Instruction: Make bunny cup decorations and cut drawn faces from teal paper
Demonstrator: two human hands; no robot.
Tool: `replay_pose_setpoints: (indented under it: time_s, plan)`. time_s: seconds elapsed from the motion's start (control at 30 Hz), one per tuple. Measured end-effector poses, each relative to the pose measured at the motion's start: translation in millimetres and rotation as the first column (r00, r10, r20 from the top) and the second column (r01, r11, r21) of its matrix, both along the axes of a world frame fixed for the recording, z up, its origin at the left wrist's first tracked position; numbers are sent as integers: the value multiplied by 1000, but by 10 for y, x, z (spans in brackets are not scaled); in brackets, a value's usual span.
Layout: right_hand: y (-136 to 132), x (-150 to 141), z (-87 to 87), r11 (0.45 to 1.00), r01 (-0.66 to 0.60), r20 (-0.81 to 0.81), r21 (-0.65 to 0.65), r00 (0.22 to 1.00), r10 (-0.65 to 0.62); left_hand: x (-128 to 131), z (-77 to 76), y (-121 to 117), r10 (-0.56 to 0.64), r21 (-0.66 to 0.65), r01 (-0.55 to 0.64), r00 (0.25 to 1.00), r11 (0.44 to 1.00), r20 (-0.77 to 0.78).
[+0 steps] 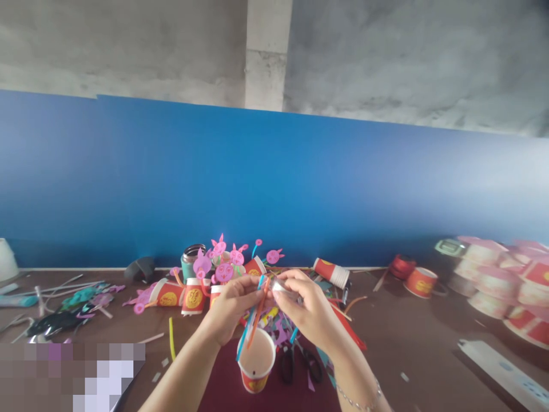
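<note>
My left hand (234,300) is closed on drinking straws, a blue straw (243,340) and an orange straw (257,320), which slant down from its fingertips. My right hand (311,309) pinches a small whitish roll (281,285), perhaps tape; its far side is covered by the fingers. The fingertips of both hands nearly meet. Just below the straws stands a red-and-gold paper cup (256,383), open side up, with a small dark spot inside. Black-handled scissors (286,366) lie to the right of the cup, partly under my right forearm.
Behind my hands are paper cups (194,296) with pink paper animal faces (223,273) on straws. Stacked cups (332,273) lie on their side. Paper scraps and straws litter the table. More cups (497,283) are piled at right, near a white power strip (508,369). A blue partition (274,189) stands behind.
</note>
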State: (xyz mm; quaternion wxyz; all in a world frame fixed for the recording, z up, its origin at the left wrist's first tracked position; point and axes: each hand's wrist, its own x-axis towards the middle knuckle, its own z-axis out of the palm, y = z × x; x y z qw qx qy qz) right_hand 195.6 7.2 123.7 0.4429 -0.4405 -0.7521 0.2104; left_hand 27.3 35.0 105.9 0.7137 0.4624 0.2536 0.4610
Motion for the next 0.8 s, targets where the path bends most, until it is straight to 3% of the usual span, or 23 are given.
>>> replay_pose_setpoints:
  time_s: [0.33, 0.43, 0.57, 0.7, 0.8]
  plan:
    - [-51, -5, 49, 994, -105, -57, -42, 993, 102, -28, -38, -1, -112, -34, 114, 992, 993, 57]
    - [-69, -13, 60, 995, -92, -24, -32, 996, 91, -13, -51, 10, -48, -23, 48, 999, 999, 1]
    - [-72, -28, 59, 999, -35, -3, 31, 999, 35, 10, 1, -19, 119, 206, -78, 974, 976, -193]
    - [-73, -56, 54, 997, 16, 27, 75, 999, -18, 32, 42, -67, 281, 506, -86, 904, 858, -323]
    - [-87, -93, 56, 996, 26, 75, 86, 997, -33, 48, -10, -65, 387, 583, -132, 858, 802, -338]
